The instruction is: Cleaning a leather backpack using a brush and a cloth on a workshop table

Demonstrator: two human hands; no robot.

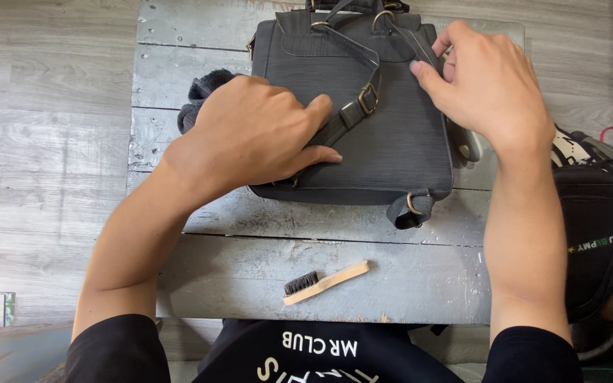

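Both hands rest on one dark grey backpack (384, 149), which lies flat, strap side up, on the far half of a grey wooden table (250, 276). Left hand (250, 138): fingers curled loosely, not clenched, pressing down on the backpack's near left portion, with the fingertips (331, 157) lying over the lower end of a shoulder strap (342, 117); whether it actually grips the strap cannot be told. Right hand (487, 81): partly closed, thumb and forefinger pinching the second shoulder strap (413, 42) near the backpack's top right corner.

Count on the backpack: two shoulder straps, one brass slider buckle (368, 99) visible on the left strap, two brass rings at the top edge, one ring (414, 204) at the bottom right corner.

One small brush (324, 281), pale wooden handle and dark bristles, lies on the table nearer the person than the backpack, apart from it and from both hands. One dark grey cloth (203, 92) shows just beside the backpack's left edge, partly hidden behind the left hand. One black bag (594, 248) sits right of the backpack, off the table.
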